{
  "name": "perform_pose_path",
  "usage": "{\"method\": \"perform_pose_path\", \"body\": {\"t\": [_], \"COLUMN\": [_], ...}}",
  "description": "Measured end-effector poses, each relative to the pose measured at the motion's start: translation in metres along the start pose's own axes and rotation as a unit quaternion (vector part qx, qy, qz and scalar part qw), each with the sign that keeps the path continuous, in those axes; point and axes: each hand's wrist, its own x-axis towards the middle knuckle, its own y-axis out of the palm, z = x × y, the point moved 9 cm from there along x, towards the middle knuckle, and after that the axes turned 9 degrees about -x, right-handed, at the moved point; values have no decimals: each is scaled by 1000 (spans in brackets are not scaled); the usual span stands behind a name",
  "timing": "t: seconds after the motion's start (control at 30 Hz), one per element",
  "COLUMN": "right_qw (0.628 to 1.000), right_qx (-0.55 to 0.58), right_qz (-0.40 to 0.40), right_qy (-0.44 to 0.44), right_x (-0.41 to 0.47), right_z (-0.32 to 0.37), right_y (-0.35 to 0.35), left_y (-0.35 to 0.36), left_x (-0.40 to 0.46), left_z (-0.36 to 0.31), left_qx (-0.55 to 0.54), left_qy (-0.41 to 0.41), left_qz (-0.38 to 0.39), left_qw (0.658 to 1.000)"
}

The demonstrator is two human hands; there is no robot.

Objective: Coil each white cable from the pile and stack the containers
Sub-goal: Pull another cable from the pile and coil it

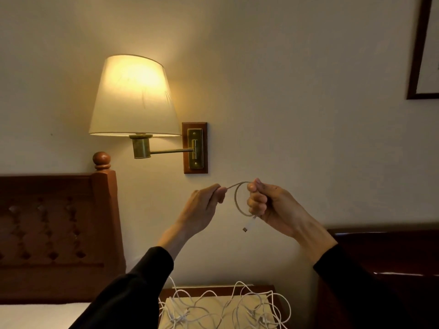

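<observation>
You are holding both hands up in front of the wall, well above the table; your left hand [206, 205] is pinching a white cable [237, 198] between thumb and curled fingers, and your right hand [263, 205], at 3 o'clock from the left, is gripping the same cable with its fingers curled round it; between the two hands the cable is forming one round loop, and its connector end [247, 227] is hanging free just below your right fingers, at about 6 o'clock from the loop; whether more turns are sitting inside your right fist, you cannot tell. Both forearms are wearing dark sleeves [133, 288].

The pile of white cables [225, 307] is lying tangled at 6 o'clock from your hands, spreading over a pale flat surface [213, 305] on the dark wooden table [171, 292]; one strand is rising from the pile toward your left sleeve.

At 11 o'clock from your hands a wall lamp [134, 96] is glowing, its brass arm joining a wooden wall plate [195, 148] at 12 o'clock from your left hand; a carved wooden headboard [57, 222] is standing at 9 o'clock, with a strip of white bed [35, 314] below it; a dark picture frame [422, 55] is showing at 2 o'clock, cut by the edge; dark wooden furniture [392, 248] is sitting at 4 o'clock.
</observation>
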Motion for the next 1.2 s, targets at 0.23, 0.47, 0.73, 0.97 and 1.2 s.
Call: {"method": "perform_pose_path", "body": {"t": [0.23, 0.47, 0.73, 0.97, 1.2], "right_qw": [986, 991, 947, 921, 939], "right_qx": [158, 68, -255, -361, -325], "right_qz": [-45, -115, -169, -119, -97], "right_qy": [-10, -7, -92, -83, -63], "right_x": [1, -2, 2, -3, -4], "right_z": [21, 18, 23, 13, 4], "right_y": [-33, -51, -32, -13, -2], "left_y": [19, 38, 38, 7, -9], "left_x": [-48, -65, -18, -4, 5], "left_z": [60, 73, -44, -63, -61], "left_qx": [-72, 31, 124, 166, 176], "left_qy": [-65, -86, 111, 162, 149], "left_qz": [-13, 114, 227, 95, -14], "left_qw": [995, 989, 960, 968, 973]}}
